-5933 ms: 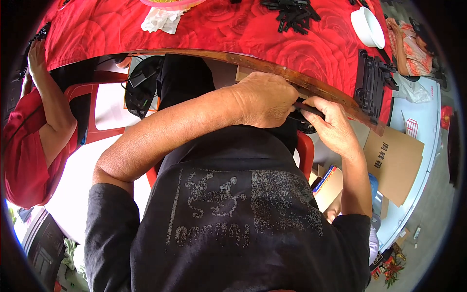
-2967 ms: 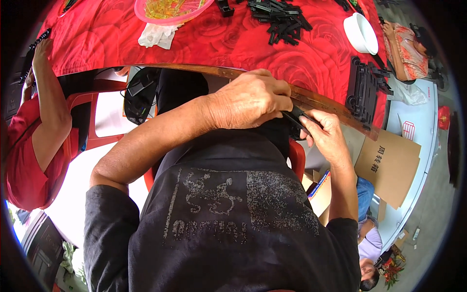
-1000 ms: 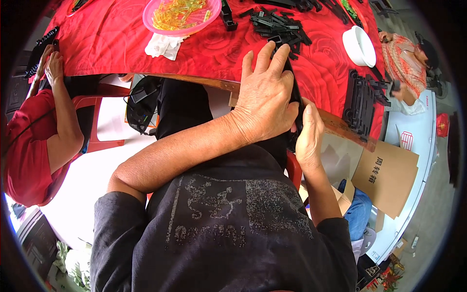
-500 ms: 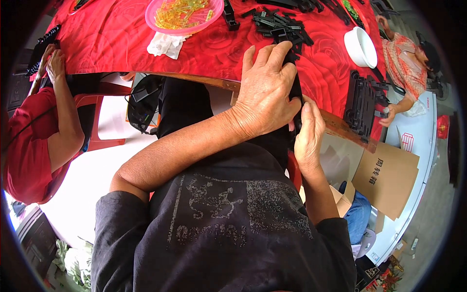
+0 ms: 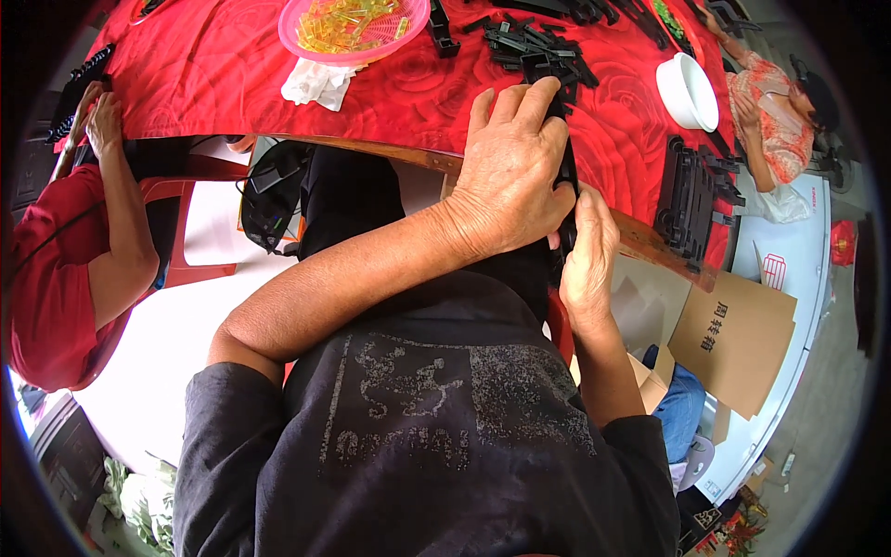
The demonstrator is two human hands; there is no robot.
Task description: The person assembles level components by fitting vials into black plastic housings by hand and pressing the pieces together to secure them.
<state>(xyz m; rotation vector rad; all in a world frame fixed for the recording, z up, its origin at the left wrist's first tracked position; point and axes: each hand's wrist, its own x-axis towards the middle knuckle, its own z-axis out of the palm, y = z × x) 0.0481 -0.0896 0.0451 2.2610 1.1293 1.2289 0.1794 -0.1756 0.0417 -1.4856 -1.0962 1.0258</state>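
A long black plastic part [image 5: 568,169] spans the table's front edge between my hands, mostly covered by them. Over its far end, my left hand [image 5: 515,167] is closed, the back of the hand up and the thumb bent toward the part. My right hand [image 5: 591,249] presses against the part's near end from the right, fingers together and pointing away from me. Just beyond my left fingertips lies a loose pile of small black plastic pieces [image 5: 543,54].
A pink basket [image 5: 290,35] of yellow clear pieces and crumpled white tissue [image 5: 318,85] are left of the pile. At right stand a white bowl [image 5: 686,91] and stacked black parts [image 5: 689,209]. Co-workers sit left [image 5: 70,269] and right [image 5: 775,102]; a cardboard box [image 5: 738,343] lies below.
The right co-worker's hand has left the stacked black parts and is raised toward the chest; the other hand has moved farther off. My own hands have barely moved on the black part.
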